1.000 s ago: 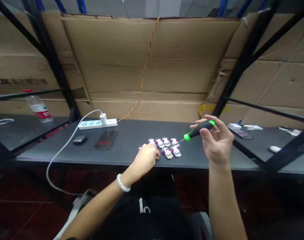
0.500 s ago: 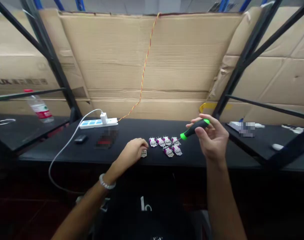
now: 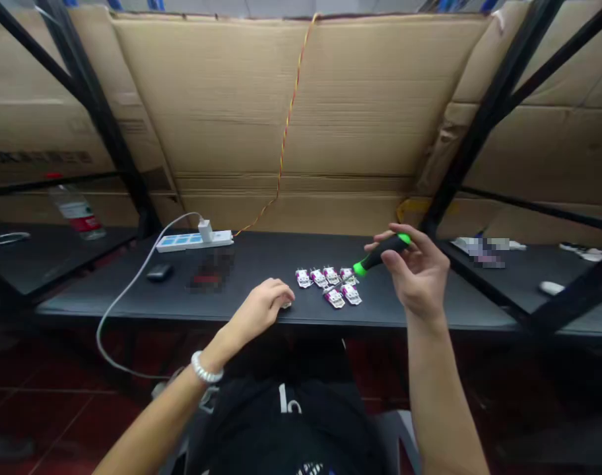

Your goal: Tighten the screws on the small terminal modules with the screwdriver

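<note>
My right hand [image 3: 417, 270] is closed around a screwdriver [image 3: 380, 254] with a black and green handle, its tip pointing down-left toward a cluster of several small white and magenta parts [image 3: 329, 285] on the dark table [image 3: 261, 264]. My left hand [image 3: 261, 307] rests near the table's front edge, fingers curled over one small white part [image 3: 286, 304] that sits apart to the left of the cluster. A white bead bracelet [image 3: 204, 371] is on my left wrist.
A white power strip [image 3: 192, 241] with a plugged charger and white cable lies at the back left, a small black object [image 3: 158, 272] beside it. A water bottle [image 3: 76, 211] stands far left. Cardboard sheets line the back; black rack struts cross both sides.
My left hand has drawn one small part leftward, away from the cluster, toward the table's front edge. My right hand with the screwdriver has stayed almost still above the cluster.
</note>
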A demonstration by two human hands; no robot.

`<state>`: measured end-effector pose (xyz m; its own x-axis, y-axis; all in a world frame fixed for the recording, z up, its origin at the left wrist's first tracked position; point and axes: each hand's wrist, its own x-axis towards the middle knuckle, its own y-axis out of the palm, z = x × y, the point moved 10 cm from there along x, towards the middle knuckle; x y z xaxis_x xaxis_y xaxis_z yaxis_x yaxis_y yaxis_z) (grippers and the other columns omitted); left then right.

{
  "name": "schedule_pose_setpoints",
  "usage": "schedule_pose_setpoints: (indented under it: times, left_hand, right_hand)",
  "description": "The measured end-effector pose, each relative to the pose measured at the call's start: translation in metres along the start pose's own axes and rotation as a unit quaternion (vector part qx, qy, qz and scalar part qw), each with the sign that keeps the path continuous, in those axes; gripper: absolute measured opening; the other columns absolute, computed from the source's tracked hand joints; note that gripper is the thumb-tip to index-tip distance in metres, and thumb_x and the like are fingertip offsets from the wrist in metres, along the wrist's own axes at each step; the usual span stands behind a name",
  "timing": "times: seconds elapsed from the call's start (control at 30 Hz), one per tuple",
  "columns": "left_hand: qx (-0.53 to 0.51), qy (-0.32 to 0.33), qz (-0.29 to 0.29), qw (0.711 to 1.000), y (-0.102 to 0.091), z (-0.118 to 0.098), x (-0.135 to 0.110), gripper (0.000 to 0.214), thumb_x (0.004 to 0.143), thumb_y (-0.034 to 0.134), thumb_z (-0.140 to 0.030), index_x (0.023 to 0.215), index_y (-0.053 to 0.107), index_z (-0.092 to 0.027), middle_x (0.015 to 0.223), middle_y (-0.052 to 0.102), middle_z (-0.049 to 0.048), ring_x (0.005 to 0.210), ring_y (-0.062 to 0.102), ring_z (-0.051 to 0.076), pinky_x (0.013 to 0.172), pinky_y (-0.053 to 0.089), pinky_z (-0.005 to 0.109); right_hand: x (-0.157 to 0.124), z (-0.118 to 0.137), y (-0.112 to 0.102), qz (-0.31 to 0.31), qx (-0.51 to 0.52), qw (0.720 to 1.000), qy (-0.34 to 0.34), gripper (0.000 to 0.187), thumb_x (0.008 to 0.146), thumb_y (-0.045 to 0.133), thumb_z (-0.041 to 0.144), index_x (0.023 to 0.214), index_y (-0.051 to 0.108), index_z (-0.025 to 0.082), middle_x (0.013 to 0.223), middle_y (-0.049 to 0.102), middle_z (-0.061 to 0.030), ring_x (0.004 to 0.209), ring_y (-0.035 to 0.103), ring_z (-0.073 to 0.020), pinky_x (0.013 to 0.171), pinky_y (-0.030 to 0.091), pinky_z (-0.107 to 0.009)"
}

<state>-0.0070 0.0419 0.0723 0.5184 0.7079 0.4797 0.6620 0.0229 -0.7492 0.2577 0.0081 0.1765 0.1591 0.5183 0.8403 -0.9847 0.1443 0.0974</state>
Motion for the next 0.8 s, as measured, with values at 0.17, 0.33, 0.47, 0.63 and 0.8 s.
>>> schedule_pose_setpoints:
  times: [0.17,0.33,0.47,0.63,0.8]
  left_hand:
    - [0.01,0.0,-0.009,1.0,0.003,0.008,-0.003,0.019,0.104,0.056,-0.015,0.093,0.071,-0.021,0.101,0.074,0.0061,0.101,0.067,0.022,0.095,0.055,0.035]
    - [0.013,0.006,-0.015,1.0,0.004,0.011,-0.004,0.02,0.104,0.056,-0.013,0.095,0.072,-0.02,0.105,0.074,0.0073,0.104,0.066,0.023,0.097,0.054,0.036]
    - [0.018,-0.006,-0.021,1.0,0.002,0.009,-0.004,0.019,0.102,0.058,-0.013,0.093,0.072,-0.021,0.105,0.074,0.0071,0.104,0.067,0.024,0.097,0.055,0.038]
    - [0.028,-0.027,-0.027,0.999,0.001,0.006,-0.004,0.02,0.097,0.058,-0.009,0.089,0.072,-0.021,0.105,0.075,0.0064,0.103,0.069,0.024,0.098,0.056,0.039]
    - [0.023,-0.026,-0.029,0.999,0.002,0.0,-0.006,0.02,0.094,0.058,-0.007,0.086,0.071,-0.021,0.105,0.075,0.0072,0.105,0.069,0.026,0.098,0.057,0.042]
  right_hand:
    - [0.0,0.0,0.003,0.004,0.007,1.0,0.004,0.037,0.088,0.09,0.036,0.123,0.078,0.031,0.101,0.081,-0.0035,0.084,0.083,-0.0241,0.08,0.072,-0.04]
    - [0.0,0.0,0.006,0.01,0.013,1.0,0.003,0.037,0.087,0.09,0.036,0.122,0.078,0.031,0.101,0.081,-0.003,0.084,0.083,-0.0228,0.078,0.072,-0.039]
    - [-0.001,-0.002,0.007,0.012,0.013,1.0,0.006,0.039,0.087,0.09,0.039,0.122,0.077,0.03,0.1,0.081,-0.0033,0.083,0.083,-0.0237,0.078,0.072,-0.041]
    - [-0.002,-0.003,0.011,0.024,0.025,0.999,0.005,0.037,0.088,0.089,0.035,0.123,0.078,0.03,0.101,0.081,-0.0029,0.083,0.083,-0.0228,0.078,0.072,-0.038]
    - [-0.003,-0.001,0.016,0.031,0.033,0.999,-0.001,0.038,0.086,0.09,0.032,0.122,0.078,0.028,0.101,0.082,-0.0025,0.082,0.083,-0.0211,0.075,0.071,-0.035]
